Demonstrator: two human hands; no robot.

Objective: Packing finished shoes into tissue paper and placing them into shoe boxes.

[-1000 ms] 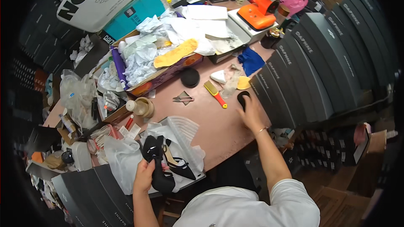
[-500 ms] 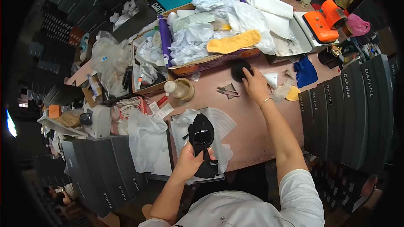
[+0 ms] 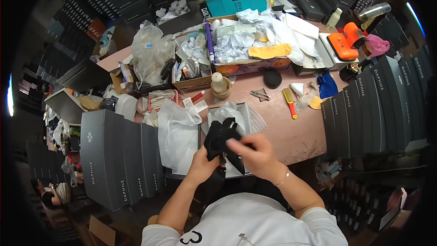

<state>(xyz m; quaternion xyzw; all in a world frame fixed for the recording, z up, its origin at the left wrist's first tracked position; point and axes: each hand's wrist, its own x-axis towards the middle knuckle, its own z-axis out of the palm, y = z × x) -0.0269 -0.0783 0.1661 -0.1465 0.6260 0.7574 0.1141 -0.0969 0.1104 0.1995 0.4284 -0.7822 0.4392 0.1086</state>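
Note:
My left hand (image 3: 203,166) is closed round a black shoe (image 3: 214,141), held over an open shoebox (image 3: 246,114) lined with white tissue. A second black shoe (image 3: 236,163) seems to lie beneath it, though the two dark shapes merge. Pressed against the held shoe, my right hand (image 3: 259,155) is closed, its fingers smeared by motion. Under its thumb is a black rounded pad (image 3: 233,135), partly hidden. Farther up the table sits a round black case (image 3: 272,78). Scissors-like snips (image 3: 261,94) and a yellow brush with a red handle (image 3: 289,103) lie nearby.
Dark shoeboxes stand in rows at left (image 3: 109,159) and right (image 3: 387,105). A carton of crumpled paper (image 3: 255,67) fills the back, with an orange device (image 3: 343,46) to its right. A cream bottle (image 3: 218,82) stands left of the snips; white tissue (image 3: 177,127) drapes beside the shoebox.
My right hand has come back from the round black case to the shoe, bringing a black pad. The shoe in my left hand has turned. The view has shifted, and the yellow brush now shows.

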